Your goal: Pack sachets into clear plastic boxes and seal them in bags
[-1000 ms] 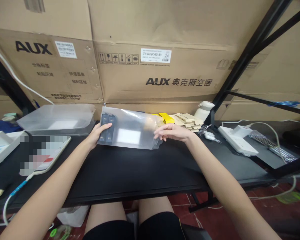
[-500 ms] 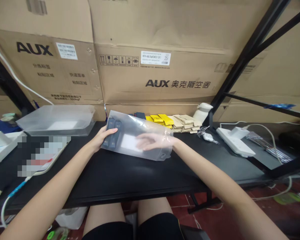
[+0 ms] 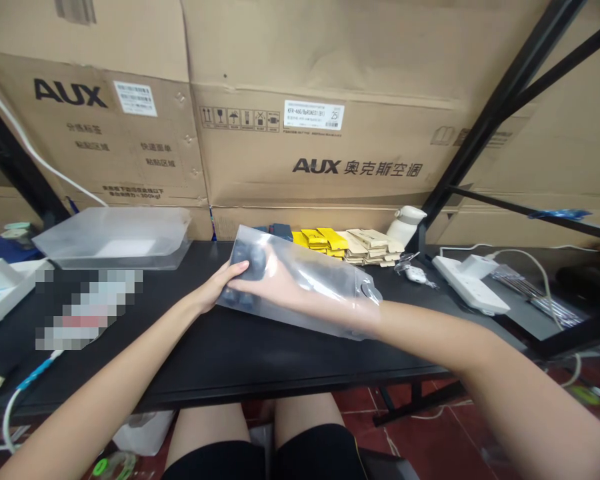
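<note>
A translucent plastic bag (image 3: 325, 280) is held above the black table, its end with a round hole to the right. My left hand (image 3: 220, 283) grips the bag's left end from outside, thumb over the plastic. Inside the bag, my right hand (image 3: 267, 277) reaches to the left end, up against dark packets (image 3: 247, 260). Its fingers are partly blurred by the plastic and hidden by the packets, so its exact hold is unclear.
A translucent tray (image 3: 115, 237) stands at the back left. Behind the bag are yellow packets (image 3: 325, 240), beige packets (image 3: 373, 247) and a white bottle (image 3: 406, 227). A power strip (image 3: 473, 287) lies right. A pixelated device (image 3: 90, 310) is at left.
My right hand has moved left, deeper into the bag, from its middle to the dark packets. The bag and my left hand have shifted slightly right.
</note>
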The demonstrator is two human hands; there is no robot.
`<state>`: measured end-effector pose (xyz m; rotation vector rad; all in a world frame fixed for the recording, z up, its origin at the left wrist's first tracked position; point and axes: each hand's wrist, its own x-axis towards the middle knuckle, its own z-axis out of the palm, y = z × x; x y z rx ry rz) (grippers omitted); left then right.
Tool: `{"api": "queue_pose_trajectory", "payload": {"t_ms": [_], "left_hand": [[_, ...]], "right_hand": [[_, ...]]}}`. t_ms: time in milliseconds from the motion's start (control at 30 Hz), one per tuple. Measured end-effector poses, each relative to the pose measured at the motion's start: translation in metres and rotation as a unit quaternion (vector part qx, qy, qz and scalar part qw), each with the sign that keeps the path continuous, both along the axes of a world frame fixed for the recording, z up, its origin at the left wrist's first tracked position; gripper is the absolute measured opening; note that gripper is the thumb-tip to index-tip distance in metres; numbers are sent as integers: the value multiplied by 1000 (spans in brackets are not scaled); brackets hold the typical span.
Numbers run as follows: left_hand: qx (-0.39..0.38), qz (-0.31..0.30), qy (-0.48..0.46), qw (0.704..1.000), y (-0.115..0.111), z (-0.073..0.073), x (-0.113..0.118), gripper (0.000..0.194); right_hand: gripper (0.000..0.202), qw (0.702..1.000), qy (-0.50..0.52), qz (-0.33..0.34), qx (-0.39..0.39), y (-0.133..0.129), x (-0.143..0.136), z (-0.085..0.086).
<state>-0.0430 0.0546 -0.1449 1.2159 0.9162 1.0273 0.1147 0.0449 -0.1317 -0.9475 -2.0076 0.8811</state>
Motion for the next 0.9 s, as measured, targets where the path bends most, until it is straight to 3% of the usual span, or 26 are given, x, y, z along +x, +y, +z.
{"api": "queue_pose_trajectory", "payload": {"t_ms": [133,233,367,433,533,733,833,900], "left_hand": [[-20,0,1,1000,-2,5,4,49],[-3,-15,-12,1000,2,5,2,49],[6,-46,-24,999,14,9,-16,44],[10,-38,-33,999,19,14,-29,41],[19,30,-73,997,25,22,-47,34],[-3,136,-153,979,32,27,-59,25],[3,190,-202,961,35,27,-60,25],[12,212,-226,951,36,26,-62,29]], "right_hand": [[81,998,38,-51,-19,12,-4,1],[77,999,9,-29,15,16,6,9],[69,994,-80,57,45,12,37,25],[65,993,-103,26,59,10,57,31],[52,994,-28,-95,49,13,89,38],[39,970,130,-207,9,42,139,37],[40,967,95,-237,-6,50,140,34],[48,984,-22,-178,14,48,129,32]]}}
